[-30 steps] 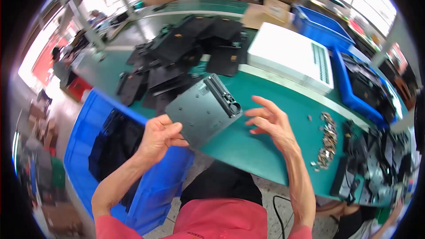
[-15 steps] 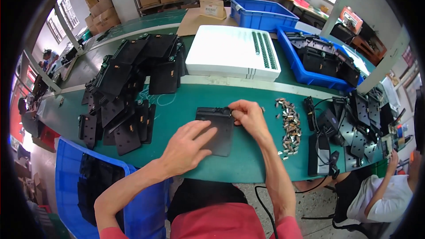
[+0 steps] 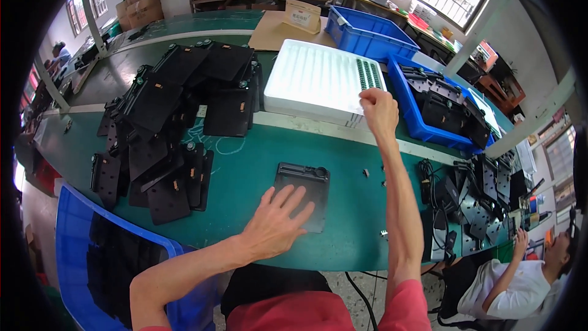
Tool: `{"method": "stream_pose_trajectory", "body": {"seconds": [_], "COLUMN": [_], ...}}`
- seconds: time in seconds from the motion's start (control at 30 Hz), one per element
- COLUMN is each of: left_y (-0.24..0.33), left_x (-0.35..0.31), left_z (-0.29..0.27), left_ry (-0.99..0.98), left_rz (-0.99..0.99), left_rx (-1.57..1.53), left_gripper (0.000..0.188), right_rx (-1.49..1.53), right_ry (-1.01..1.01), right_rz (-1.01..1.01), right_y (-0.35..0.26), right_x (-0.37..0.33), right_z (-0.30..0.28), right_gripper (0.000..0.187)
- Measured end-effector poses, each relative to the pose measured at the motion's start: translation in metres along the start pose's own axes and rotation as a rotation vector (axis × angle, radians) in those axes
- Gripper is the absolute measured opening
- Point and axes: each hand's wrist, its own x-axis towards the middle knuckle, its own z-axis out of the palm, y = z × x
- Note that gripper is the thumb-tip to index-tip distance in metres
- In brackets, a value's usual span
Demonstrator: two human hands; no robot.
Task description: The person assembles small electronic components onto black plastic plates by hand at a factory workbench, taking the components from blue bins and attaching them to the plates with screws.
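Note:
On the green table in front of me lies a flat black plate (image 3: 317, 199) with a raised bar and a round recess along its far edge. My left hand (image 3: 272, 224) rests on its near left part, fingers spread. Over the near right corner of a white foam tray (image 3: 309, 76) is my right hand (image 3: 381, 113), its fingertips pinched together. Whatever they hold, if anything, is too small to make out. Rows of small green parts (image 3: 368, 75) stand in the tray's right end, just beyond those fingertips.
Black plates (image 3: 160, 104) are heaped at the left, above a blue bin (image 3: 116, 224). Small metal pieces (image 3: 384, 233) lie partly behind my right forearm. Blue crates (image 3: 373, 34) stand at the back right. Cables and adapters (image 3: 438, 208) lie right, near a seated person (image 3: 508, 285).
My right hand has left the plate's far right corner and reached forward to the foam tray. My left hand stays on the plate. The whole view has shifted slightly.

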Motion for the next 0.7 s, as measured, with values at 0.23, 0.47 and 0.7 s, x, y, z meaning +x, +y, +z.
{"method": "stream_pose_trajectory", "body": {"seconds": [0.23,0.47,0.7], "left_y": [0.000,0.001,0.002], "left_x": [0.000,0.001,0.003], "left_z": [-0.002,-0.004,-0.006], "left_ry": [-0.056,-0.090,-0.094], "left_rz": [-0.037,-0.057,-0.045], "left_rx": [-0.022,-0.039,-0.055], "left_gripper": [0.056,0.057,0.057], "right_rx": [-0.239,-0.482,-0.045], "right_ry": [-0.003,-0.036,-0.227], "right_rz": [-0.017,-0.279,0.012], "right_y": [0.055,0.054,0.070], "right_x": [0.059,0.075,0.104], "right_z": [0.052,0.061,0.031], "right_gripper": [0.022,0.016,0.016]}}
